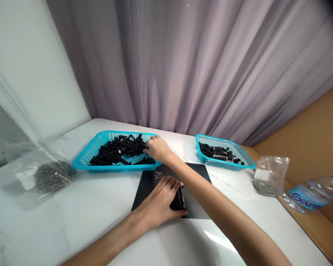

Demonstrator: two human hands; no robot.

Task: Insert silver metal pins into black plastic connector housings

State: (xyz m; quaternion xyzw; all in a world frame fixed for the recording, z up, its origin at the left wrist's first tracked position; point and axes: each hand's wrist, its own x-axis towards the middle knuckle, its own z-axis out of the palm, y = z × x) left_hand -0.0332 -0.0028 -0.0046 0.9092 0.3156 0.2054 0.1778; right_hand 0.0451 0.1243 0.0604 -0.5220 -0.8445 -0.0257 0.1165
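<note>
My left hand is closed around a black part on the dark mat, its thumb at the near end and its fingers over the far end. Beside those fingers lies a small heap of shiny metal pieces. My right arm crosses over the mat, and my right hand reaches over the right rim of the larger blue basket. Its bent fingertips meet the black plastic parts there; whether they grip one is hidden.
A smaller blue basket with black parts stands at the right. Clear bags of metal pieces lie at the far left and right. A plastic bottle is at the right edge, and a curtain hangs behind the table.
</note>
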